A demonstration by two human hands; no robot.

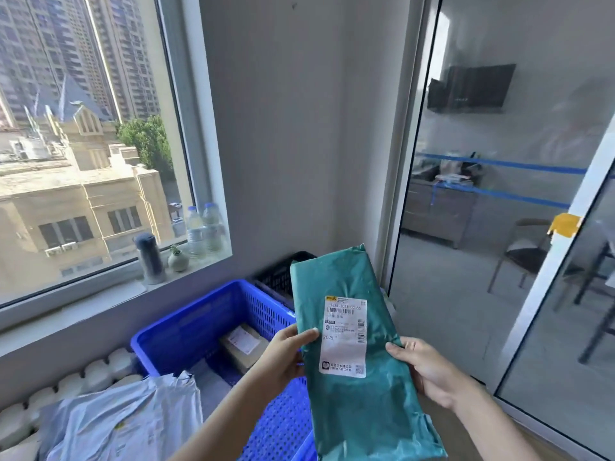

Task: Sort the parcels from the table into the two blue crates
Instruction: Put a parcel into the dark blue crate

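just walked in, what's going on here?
A person holds a green parcel up with both hands, the left hand on its left edge and the right hand on its right edge, with the white label facing the camera. It is not yet in a crate. Below it, a blue crate holds a small brown box. A pale bag lies at lower left, and a black crate stands behind the blue one.
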